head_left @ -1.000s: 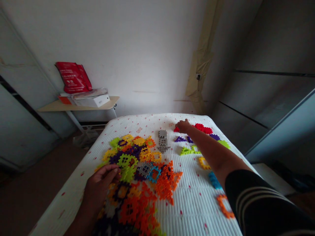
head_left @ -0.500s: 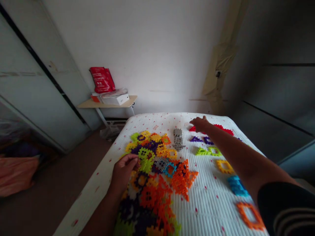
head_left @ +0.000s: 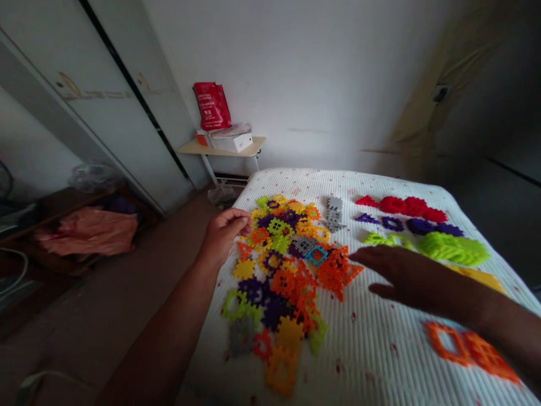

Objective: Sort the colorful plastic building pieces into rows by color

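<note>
A mixed pile of colourful plastic lattice tiles (head_left: 287,265) lies on a white ribbed mattress (head_left: 372,361). My left hand (head_left: 223,232) rests at the pile's left edge, fingers curled against the tiles; whether it grips one is unclear. Over the mattress to the right of the pile, my right hand (head_left: 395,273) hovers with fingers stretched flat and nothing in it. Sorted groups lie to the right: red tiles (head_left: 406,206), purple tiles (head_left: 418,226), green tiles (head_left: 448,248), a grey stack (head_left: 334,212) and orange tiles (head_left: 469,349).
A small side table (head_left: 222,149) by the far wall carries a red bag (head_left: 212,105) and a white box. Cupboard doors (head_left: 105,113) stand at the left, with orange cloth (head_left: 91,231) on a low shelf. Brown floor runs beside the mattress.
My right hand has drawn back from the red tiles at the far end to a spot beside the pile. The view has swung left. My left hand stays at the pile's edge.
</note>
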The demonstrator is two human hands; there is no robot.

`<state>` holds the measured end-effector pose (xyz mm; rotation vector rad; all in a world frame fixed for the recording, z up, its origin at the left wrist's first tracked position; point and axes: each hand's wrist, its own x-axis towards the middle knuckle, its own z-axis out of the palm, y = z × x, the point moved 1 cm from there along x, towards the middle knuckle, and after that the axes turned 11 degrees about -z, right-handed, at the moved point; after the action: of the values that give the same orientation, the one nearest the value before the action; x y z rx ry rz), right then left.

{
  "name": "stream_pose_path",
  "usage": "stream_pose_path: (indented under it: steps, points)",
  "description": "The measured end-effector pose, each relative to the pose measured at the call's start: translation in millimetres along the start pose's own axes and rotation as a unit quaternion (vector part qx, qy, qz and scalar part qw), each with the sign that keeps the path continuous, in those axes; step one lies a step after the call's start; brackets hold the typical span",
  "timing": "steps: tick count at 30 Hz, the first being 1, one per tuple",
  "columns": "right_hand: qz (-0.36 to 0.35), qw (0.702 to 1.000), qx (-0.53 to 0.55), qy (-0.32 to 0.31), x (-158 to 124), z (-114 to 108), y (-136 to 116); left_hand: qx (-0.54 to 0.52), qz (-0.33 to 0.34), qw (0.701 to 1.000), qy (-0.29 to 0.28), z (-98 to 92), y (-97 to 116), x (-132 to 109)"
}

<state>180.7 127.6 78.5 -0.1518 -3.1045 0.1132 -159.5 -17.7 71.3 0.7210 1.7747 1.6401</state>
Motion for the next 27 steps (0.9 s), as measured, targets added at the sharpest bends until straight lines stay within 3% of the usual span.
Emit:
stream_pose_path:
  steps: [3, 6, 10, 16, 21, 24, 27]
  points:
    - [-0.042, 0.998, 0.049, 0.014, -27, 30, -55, 0.117, -0.022, 0.993, -0.002, -14.6, -14, -14]
    - [-0.064, 0.996, 0.062, 0.015, -33, 51, -95, 0.209, -0.025, 0.976, -0.052, -27.7, -30, -37]
    - [-0.048, 0.995, 0.091, -0.006, -25, 58, -123, 0.287, 0.058, 0.949, -0.115, -37.8, -50, -70]
    - [-0.051, 0.993, 0.106, -0.017, -6, 79, -132, 0.349, 0.141, 0.924, -0.060, -43.0, -83, -104]
    - [-0.043, 0.997, 0.057, -0.001, 15, 97, -128, 0.428, 0.203, 0.873, -0.115, -36.8, -103, -114]
    - [0.001, 1.000, 0.025, 0.014, 29, 96, -115, 0.469, 0.228, 0.842, -0.141, -30.9, -106, -115]
    - [0.069, 0.997, -0.009, 0.025, 38, 92, -94, 0.478, 0.243, 0.832, -0.141, -28.2, -105, -115]
